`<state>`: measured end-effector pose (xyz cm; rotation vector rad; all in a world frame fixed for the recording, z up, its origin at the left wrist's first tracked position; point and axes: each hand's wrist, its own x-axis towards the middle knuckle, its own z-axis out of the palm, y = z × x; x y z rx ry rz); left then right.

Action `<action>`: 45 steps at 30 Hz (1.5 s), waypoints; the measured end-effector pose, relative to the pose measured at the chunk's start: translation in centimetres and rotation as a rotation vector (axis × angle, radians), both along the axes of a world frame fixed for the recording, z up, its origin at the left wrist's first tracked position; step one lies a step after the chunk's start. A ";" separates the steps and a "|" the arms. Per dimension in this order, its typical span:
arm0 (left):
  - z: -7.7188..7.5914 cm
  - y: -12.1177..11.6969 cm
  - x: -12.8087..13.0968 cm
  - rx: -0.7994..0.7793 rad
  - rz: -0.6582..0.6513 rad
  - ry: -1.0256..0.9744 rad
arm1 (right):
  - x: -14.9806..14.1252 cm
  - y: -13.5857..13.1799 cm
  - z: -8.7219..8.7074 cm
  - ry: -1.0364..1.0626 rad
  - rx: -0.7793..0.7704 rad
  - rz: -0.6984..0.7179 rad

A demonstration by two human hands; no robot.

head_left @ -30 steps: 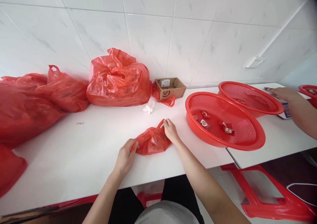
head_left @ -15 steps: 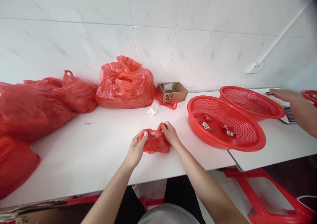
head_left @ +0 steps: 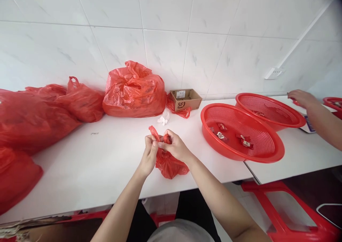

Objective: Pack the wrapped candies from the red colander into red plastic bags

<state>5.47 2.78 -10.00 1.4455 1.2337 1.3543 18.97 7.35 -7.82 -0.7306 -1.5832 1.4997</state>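
Observation:
A small red plastic bag (head_left: 171, 166) rests on the white table in front of me, its top gathered upward. My left hand (head_left: 150, 155) pinches one handle of the bag, whose loose end sticks up past the fingers. Close beside it, my right hand (head_left: 175, 146) is closed on the other handle, and the fingers of both hands nearly meet above the bag. What lies inside the bag is hidden. To the right stands a red plastic basket (head_left: 211, 144) with several small wrapped packets (head_left: 221, 127) at its bottom.
A large tied red bag (head_left: 135, 96) and more full red bags (head_left: 34, 121) line the left and back. By the wall sit a small cardboard box (head_left: 187, 100) and crumpled white tissue (head_left: 164, 118). A second basket (head_left: 296, 121) partly hides a scale; another person's hand (head_left: 301, 97) reaches over there.
My hands have come together, drawing the bag's two handles close and bunching its mouth. The bag's body sits slightly lower and nearer. The other person's hand has shifted a little and lifted.

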 end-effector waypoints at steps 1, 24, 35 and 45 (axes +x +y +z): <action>-0.2 -0.1 0.0 -0.005 -0.032 -0.001 | -0.1 0.0 0.1 0.031 -0.026 0.019; 3.4 -2.5 0.2 -0.100 -0.141 0.141 | -0.3 -0.9 4.5 0.119 0.027 -0.152; 3.0 -1.4 -1.2 -0.230 -0.035 -0.214 | 0.5 -1.2 4.9 -0.136 0.396 -0.308; 6.9 -3.3 -1.0 -0.255 -0.118 0.286 | -1.1 -1.1 5.1 -0.432 0.754 -0.249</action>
